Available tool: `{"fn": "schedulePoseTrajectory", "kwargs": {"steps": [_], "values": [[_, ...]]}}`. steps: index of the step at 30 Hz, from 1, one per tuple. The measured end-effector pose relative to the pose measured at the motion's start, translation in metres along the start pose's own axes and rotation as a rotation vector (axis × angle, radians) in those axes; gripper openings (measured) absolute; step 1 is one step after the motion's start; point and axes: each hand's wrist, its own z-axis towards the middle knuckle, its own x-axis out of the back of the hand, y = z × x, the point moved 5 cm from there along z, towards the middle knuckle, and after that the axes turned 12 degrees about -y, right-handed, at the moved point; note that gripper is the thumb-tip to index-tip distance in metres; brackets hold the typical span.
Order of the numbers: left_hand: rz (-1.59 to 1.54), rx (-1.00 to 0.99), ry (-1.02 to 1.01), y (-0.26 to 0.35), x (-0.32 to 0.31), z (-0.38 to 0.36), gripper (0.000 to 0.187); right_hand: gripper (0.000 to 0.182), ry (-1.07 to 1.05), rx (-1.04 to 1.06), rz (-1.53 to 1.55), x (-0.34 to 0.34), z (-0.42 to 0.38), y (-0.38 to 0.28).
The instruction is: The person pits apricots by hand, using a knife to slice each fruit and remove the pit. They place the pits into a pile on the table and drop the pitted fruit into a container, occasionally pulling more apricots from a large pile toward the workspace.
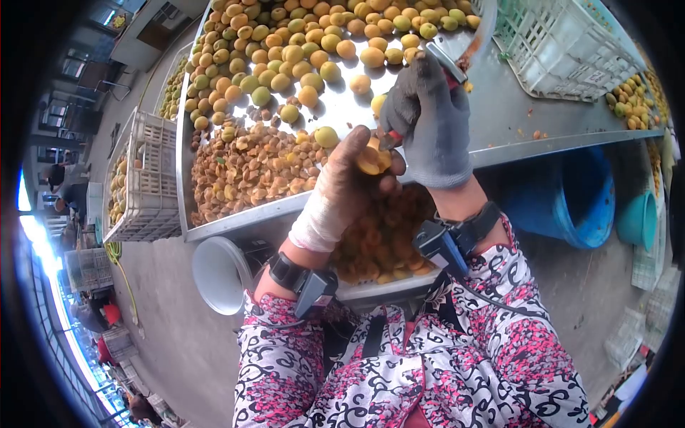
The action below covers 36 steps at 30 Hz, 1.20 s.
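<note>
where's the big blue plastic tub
The tub sits right of centre in the head view, below the grey metal table, just left of the teal bucket.

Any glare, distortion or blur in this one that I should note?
Head view: strong fisheye distortion, with black borders at the edges; head view: the bright strip at far left is blown out, and the metal table glares between the fruit; head view: both hands read fairly clearly, while distant background people look small and soft.

On the surface [514, 125] I see apricots [293, 54] behind the pits [242, 167], and at right a crate [571, 53]; lower, also right, a bucket [539, 203].
</note>
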Motion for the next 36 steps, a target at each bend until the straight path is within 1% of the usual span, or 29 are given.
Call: {"fn": "schedulePoseTrajectory", "kwargs": {"steps": [1,2,4,5,6,8,9,11,12,14,15,17,19,21,22,24,25,26,27,28,29,30,31,32,33,34,36], "values": [[-0.024,-0.011,-0.004,0.001,-0.001,-0.001,0.043,0.038,0.043,-0.006,-0.018,-0.001,-0.001,-0.001],[-0.018,-0.015,-0.009,0.002,-0.003,0.000,0.043,0.038,0.038,0.002,-0.018,-0.002,-0.001,-0.002],[0.007,-0.040,0.016,0.003,-0.006,0.000,0.035,0.039,0.038,0.017,-0.009,-0.004,-0.003,-0.004],[-0.019,-0.022,0.013,0.002,-0.007,0.000,0.032,0.040,0.053,0.006,-0.007,-0.006,-0.003,-0.004],[-0.018,-0.024,0.012,0.001,-0.005,0.000,0.032,0.040,0.052,0.008,-0.006,-0.006,-0.003,-0.004],[-0.057,-0.016,-0.078,-0.002,-0.002,0.003,0.031,0.040,0.032,0.020,0.009,-0.007,-0.003,-0.002],[-0.055,-0.018,-0.079,-0.001,-0.004,0.002,0.031,0.040,0.030,0.021,0.009,-0.007,-0.003,0.001],[-0.057,-0.016,-0.071,0.001,-0.011,0.001,0.030,0.021,0.080,0.055,0.132,-0.003,-0.004,0.008],[-0.055,-0.017,-0.072,0.001,-0.007,0.002,0.030,0.021,0.079,0.057,0.133,0.000,-0.004,0.010],[-0.071,-0.059,-0.273,0.001,-0.006,0.004,0.028,0.034,0.063,0.011,0.334,0.007,0.000,0.015],[-0.069,-0.060,-0.273,0.000,-0.005,0.004,0.028,0.045,0.151,-0.054,0.336,0.008,0.002,0.016],[-0.235,-0.027,-0.293,-0.004,-0.007,0.004,0.027,0.046,0.149,-0.050,0.370,0.012,0.003,0.019],[-0.292,-0.004,-0.296,-0.005,-0.010,0.004,0.028,0.048,0.146,-0.046,0.404,0.015,0.005,0.024],[-0.345,0.019,-0.300,-0.004,-0.014,0.004,0.029,0.049,0.224,-0.104,0.573,0.017,0.006,0.031],[-0.402,0.005,-0.266,-0.005,-0.014,0.005,0.031,0.049,0.221,-0.103,0.573,0.016,0.008,0.031],[-0.453,-0.011,-0.235,-0.001,-0.013,0.008,0.035,0.047,0.330,-0.077,0.533,0.019,0.011,0.029],[-0.422,-0.014,-0.224,0.003,-0.012,0.010,0.026,0.047,0.325,-0.073,0.532,0.019,0.012,0.026],[-0.393,-0.019,-0.213,0.006,-0.011,0.011,0.021,0.046,0.234,-0.015,0.446,0.019,0.014,0.018],[-0.393,-0.023,-0.219,0.010,-0.010,0.012,0.021,0.044,0.144,0.041,0.360,0.018,0.015,0.009],[-0.280,-0.074,-0.071,0.016,0.000,0.011,0.022,0.044,0.138,0.042,0.356,0.020,0.016,0.005],[-0.168,-0.125,0.080,0.023,0.011,0.008,0.030,0.043,0.151,0.079,0.275,0.024,0.015,-0.004],[-0.154,-0.163,0.074,0.030,0.023,0.007,0.039,0.042,0.166,0.118,0.195,0.028,0.014,-0.010],[-0.181,-0.192,0.131,0.037,0.033,0.006,0.040,0.040,0.243,0.100,0.170,0.036,0.014,-0.010],[-0.210,-0.219,0.188,0.043,0.043,0.007,0.041,0.040,0.246,0.100,0.169,0.041,0.014,-0.011],[-0.191,-0.261,0.185,0.051,0.048,0.008,0.038,0.041,0.272,0.064,0.153,0.047,0.014,-0.011],[-0.017,-0.300,0.331,0.058,0.053,0.002,0.033,0.043,0.297,0.028,0.136,0.051,0.012,-0.010],[0.365,-0.403,0.317,0.072,0.064,0.000,0.029,0.042,0.293,0.025,0.145,0.053,0.011,-0.011]]}}
